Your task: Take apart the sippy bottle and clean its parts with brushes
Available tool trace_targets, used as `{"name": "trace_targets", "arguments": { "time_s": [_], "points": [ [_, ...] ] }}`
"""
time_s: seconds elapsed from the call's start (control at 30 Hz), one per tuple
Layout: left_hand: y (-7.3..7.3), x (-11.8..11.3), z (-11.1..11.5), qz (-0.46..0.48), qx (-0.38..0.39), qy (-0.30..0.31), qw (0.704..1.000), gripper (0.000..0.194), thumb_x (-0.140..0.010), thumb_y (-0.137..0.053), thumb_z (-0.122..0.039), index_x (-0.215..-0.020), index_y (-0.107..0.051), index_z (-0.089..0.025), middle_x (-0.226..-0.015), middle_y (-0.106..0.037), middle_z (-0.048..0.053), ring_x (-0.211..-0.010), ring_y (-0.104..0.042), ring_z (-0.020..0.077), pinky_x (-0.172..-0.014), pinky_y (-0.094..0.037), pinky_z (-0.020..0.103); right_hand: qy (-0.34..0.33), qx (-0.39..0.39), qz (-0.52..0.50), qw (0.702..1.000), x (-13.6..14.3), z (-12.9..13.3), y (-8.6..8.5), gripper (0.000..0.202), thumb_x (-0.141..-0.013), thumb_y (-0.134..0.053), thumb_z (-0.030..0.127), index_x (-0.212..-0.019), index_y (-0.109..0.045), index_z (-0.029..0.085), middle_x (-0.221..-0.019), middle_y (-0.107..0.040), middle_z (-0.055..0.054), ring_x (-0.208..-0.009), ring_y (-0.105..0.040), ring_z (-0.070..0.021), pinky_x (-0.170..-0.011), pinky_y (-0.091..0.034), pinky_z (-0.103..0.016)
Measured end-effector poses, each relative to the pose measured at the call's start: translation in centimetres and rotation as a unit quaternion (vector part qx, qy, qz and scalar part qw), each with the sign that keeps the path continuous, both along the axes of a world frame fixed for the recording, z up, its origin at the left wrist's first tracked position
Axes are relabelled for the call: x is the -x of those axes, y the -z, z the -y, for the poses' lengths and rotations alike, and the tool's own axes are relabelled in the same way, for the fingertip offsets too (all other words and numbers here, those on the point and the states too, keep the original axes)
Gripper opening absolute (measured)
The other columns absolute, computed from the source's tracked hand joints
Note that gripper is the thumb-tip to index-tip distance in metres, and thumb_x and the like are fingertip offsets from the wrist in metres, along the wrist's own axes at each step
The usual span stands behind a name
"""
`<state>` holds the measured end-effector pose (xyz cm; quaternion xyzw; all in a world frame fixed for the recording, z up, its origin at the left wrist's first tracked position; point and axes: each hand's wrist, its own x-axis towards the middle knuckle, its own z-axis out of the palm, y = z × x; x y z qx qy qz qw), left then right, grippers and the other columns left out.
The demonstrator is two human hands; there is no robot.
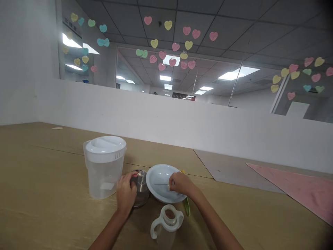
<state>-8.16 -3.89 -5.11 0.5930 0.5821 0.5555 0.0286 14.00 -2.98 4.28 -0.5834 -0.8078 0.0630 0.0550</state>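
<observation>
Pale white round bowl (160, 175) sits at lower centre, beneath your right hand (179, 183).
Your right fingertips pinch a thin, straight rod (160, 184) over the bowl; your left hand (126, 191) touches a dark, shiny round vessel (142, 198), whether gripping it I cannot tell. Translucent two-handled plastic cup (168, 228), bottom centre; clear plastic pitcher with white lid (104, 175), left of centre.

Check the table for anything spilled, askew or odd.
No spill stands out. Slightly odd: a green object pokes out at the near right of the white bowl, partly hidden; whether it is pinned underneath is unclear.
</observation>
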Motion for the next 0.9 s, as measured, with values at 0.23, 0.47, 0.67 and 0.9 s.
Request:
{"name": "trace_targets", "arguments": {
  "time_s": [0.23,0.47,0.67,0.9],
  "points": [
    [-0.4,-0.3,0.5,-0.02,0.093,0.009,0.995,0.045,-0.058,-0.04,0.003,-0.09,-0.063,-0.019,-0.093,-0.067,0.004,-0.091,-0.057,0.023,-0.081,-0.043,0.033,-0.035,0.048,-0.07,0.996,0.1,-0.8,1.6,0.008,-0.065,-0.065,0.019,-0.059,-0.067,0.017,-0.051,-0.062,0.0,-0.053,-0.058,-0.0137,-0.055,-0.04,-0.021],
    [-0.5,-0.5,0.1,-0.002,0.143,0.021,0.989,0.03,-0.067,-0.042,0.001,-0.077,-0.063,-0.019,-0.074,-0.069,0.001,-0.073,-0.063,0.0182,-0.063,-0.043,0.024,-0.021,-0.052,-0.426,0.903,0.4,0.3,-2.4,0.033,-0.084,-0.042,0.045,-0.083,-0.057,0.015,-0.065,-0.057,-0.001,-0.06,-0.058,-0.014,-0.049,-0.045,-0.023],
    [-0.3,-0.7,0.1,-0.003,0.135,0.035,0.99,0.023,-0.066,-0.047,-0.001,-0.069,-0.062,-0.019,-0.068,-0.068,0.002,-0.07,-0.061,0.02,-0.062,-0.039,0.026,-0.097,0.076,-0.516,0.848,0.3,4.8,-6.2,0.033,-0.075,-0.06,0.049,-0.079,-0.059,0.016,-0.061,-0.055,0.001,-0.054,-0.055,-0.0118,-0.041,-0.045,-0.021],
    [-0.4,-0.8,0.5,0.043,0.028,0.025,0.998,0.015,-0.07,-0.039,-0.013,-0.066,-0.051,-0.02,-0.067,-0.059,0.001,-0.069,-0.056,0.02,-0.063,-0.04,0.028,-0.115,0.15,-0.434,0.881,1.0,6.9,-6.8,0.027,-0.08,-0.059,0.041,-0.075,-0.058,0.015,-0.058,-0.056,0.002,-0.048,-0.053,-0.0084,-0.045,-0.046,-0.02]
  ]
}}
